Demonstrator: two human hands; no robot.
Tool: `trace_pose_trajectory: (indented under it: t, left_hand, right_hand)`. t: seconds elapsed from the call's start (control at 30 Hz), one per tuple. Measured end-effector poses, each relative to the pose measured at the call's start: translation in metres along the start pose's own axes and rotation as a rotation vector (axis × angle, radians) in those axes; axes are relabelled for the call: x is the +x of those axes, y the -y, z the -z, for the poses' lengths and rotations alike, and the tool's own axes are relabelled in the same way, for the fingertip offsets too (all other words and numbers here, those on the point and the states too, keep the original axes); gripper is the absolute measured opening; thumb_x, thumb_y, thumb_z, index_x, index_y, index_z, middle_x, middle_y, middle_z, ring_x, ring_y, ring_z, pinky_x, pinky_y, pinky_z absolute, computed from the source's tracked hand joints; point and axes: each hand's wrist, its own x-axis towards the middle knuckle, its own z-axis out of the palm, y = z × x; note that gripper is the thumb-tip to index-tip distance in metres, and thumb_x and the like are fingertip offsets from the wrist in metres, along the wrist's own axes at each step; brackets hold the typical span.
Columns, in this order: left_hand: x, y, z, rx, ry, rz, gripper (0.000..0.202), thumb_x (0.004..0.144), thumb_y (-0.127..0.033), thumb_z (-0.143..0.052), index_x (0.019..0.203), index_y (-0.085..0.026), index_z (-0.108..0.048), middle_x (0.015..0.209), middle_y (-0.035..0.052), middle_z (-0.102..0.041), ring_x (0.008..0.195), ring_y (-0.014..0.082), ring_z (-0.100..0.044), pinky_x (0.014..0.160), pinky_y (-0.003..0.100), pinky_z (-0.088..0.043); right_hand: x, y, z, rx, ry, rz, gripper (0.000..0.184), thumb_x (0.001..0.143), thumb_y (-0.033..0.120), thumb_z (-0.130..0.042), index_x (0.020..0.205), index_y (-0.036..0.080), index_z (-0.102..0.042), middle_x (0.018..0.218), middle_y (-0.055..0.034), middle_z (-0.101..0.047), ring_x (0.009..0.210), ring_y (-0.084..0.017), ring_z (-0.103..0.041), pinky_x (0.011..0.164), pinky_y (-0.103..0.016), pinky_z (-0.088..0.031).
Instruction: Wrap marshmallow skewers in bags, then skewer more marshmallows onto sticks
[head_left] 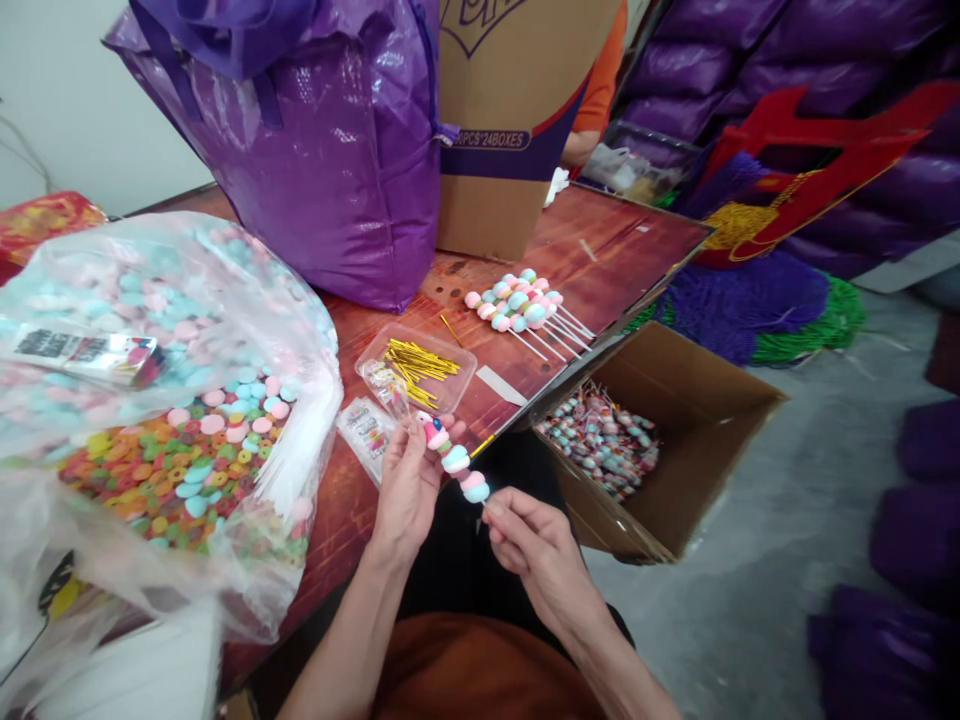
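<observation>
A candy skewer (456,460) of pink, blue and white marshmallow pieces slants between my hands. My right hand (534,540) pinches its stick just under the lowest blue piece. My left hand (409,485) is closed at the upper end, gripping a small clear printed bag (388,386); how far the bag covers the candy is hard to see. Just beyond my left hand is a clear plastic tray (469,382) of gold twist ties (421,368). A stack of printed bags (364,436) lies left of the tray. Several candy skewers (517,302) lie together farther back.
An open plastic sack (289,300) of marshmallows and gummy rings covers the table's left. A purple bag (337,170) and a carton (487,190) stand behind. At the right, an open box (697,450) holds wrapped skewers. Another person's orange sleeve (602,85) shows behind the carton.
</observation>
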Motion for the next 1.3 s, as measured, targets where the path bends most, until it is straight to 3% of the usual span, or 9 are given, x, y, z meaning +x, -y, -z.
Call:
trace_pose_trajectory:
  t: [0.17, 0.37, 0.53, 0.7, 0.9, 1.03, 1.17, 1.3]
  left_hand:
    - [0.002, -0.004, 0.0, -0.052, -0.025, 0.025, 0.034, 0.074, -0.032, -0.085, 0.094, -0.02, -0.061, 0.103, 0.0078, -0.078, 0.1, 0.025, -0.074, 0.085, 0.035, -0.055]
    - [0.004, -0.013, 0.0, -0.073, -0.099, -0.012, 0.031, 0.074, -0.032, -0.083, 0.096, -0.019, -0.065, 0.1, 0.007, -0.079, 0.098, 0.021, -0.074, 0.087, 0.03, -0.052]
    - [-0.005, -0.004, -0.007, 0.02, -0.06, -0.06, 0.03, 0.073, -0.037, -0.084, 0.093, -0.019, -0.07, 0.103, 0.0061, -0.078, 0.102, 0.0215, -0.073, 0.085, 0.028, -0.05]
    - [-0.013, 0.014, -0.015, 0.073, 0.0, -0.133, 0.029, 0.077, -0.043, -0.08, 0.092, -0.018, -0.074, 0.099, 0.005, -0.076, 0.096, 0.019, -0.07, 0.09, 0.032, -0.052]
    - [-0.02, 0.022, -0.013, 0.147, 0.039, -0.124, 0.036, 0.076, -0.047, -0.08, 0.097, -0.018, -0.076, 0.103, 0.0062, -0.075, 0.101, 0.0211, -0.068, 0.098, 0.035, -0.05]
    - [-0.018, 0.01, -0.008, 0.137, -0.022, -0.15, 0.036, 0.077, -0.047, -0.079, 0.101, -0.021, -0.073, 0.108, 0.0054, -0.074, 0.098, 0.0187, -0.068, 0.09, 0.033, -0.052]
    - [-0.011, -0.001, -0.003, 0.194, -0.123, -0.147, 0.035, 0.073, -0.045, -0.082, 0.092, -0.018, -0.072, 0.096, 0.0044, -0.074, 0.084, 0.0158, -0.068, 0.073, 0.026, -0.052]
    - [-0.008, -0.002, -0.003, 0.19, -0.161, -0.124, 0.037, 0.067, -0.04, -0.086, 0.093, -0.017, -0.071, 0.095, 0.004, -0.074, 0.076, 0.0145, -0.068, 0.067, 0.025, -0.052]
  right_hand:
    - [0.003, -0.003, 0.014, -0.149, -0.095, 0.128, 0.038, 0.081, 0.05, -0.076, 0.072, 0.015, -0.064, 0.061, 0.0026, -0.049, 0.05, -0.005, -0.03, 0.046, -0.022, -0.016]
    - [0.002, -0.001, 0.025, -0.052, -0.145, 0.125, 0.041, 0.076, 0.052, -0.08, 0.073, 0.014, -0.065, 0.059, 0.0036, -0.047, 0.047, -0.003, -0.027, 0.045, -0.021, -0.013]
    - [0.008, 0.01, 0.004, 0.086, -0.163, 0.208, 0.036, 0.078, 0.049, -0.08, 0.075, 0.015, -0.067, 0.056, 0.0083, -0.034, 0.047, -0.003, -0.023, 0.044, -0.021, -0.015]
    - [0.025, 0.022, -0.03, 0.158, -0.126, 0.268, 0.032, 0.076, 0.045, -0.082, 0.082, 0.015, -0.073, 0.061, 0.006, -0.043, 0.047, -0.003, -0.024, 0.043, -0.022, -0.016]
    - [0.033, 0.033, -0.05, 0.236, -0.141, 0.273, 0.036, 0.07, 0.04, -0.086, 0.06, 0.016, -0.061, 0.051, 0.009, -0.034, 0.045, -0.004, -0.022, 0.042, -0.022, -0.018]
    - [0.033, 0.03, -0.043, 0.16, -0.194, 0.311, 0.039, 0.071, 0.039, -0.085, 0.057, 0.017, -0.056, 0.05, 0.0089, -0.033, 0.046, -0.004, -0.023, 0.043, -0.023, -0.018]
    - [0.033, 0.023, -0.035, 0.04, -0.216, 0.315, 0.041, 0.074, 0.041, -0.083, 0.058, 0.017, -0.055, 0.051, 0.0087, -0.032, 0.048, -0.005, -0.022, 0.044, -0.023, -0.014]
    - [0.032, 0.021, -0.032, 0.035, -0.044, 0.263, 0.043, 0.077, 0.044, -0.08, 0.058, 0.017, -0.051, 0.052, 0.0094, -0.028, 0.047, -0.005, -0.019, 0.044, -0.024, -0.012]
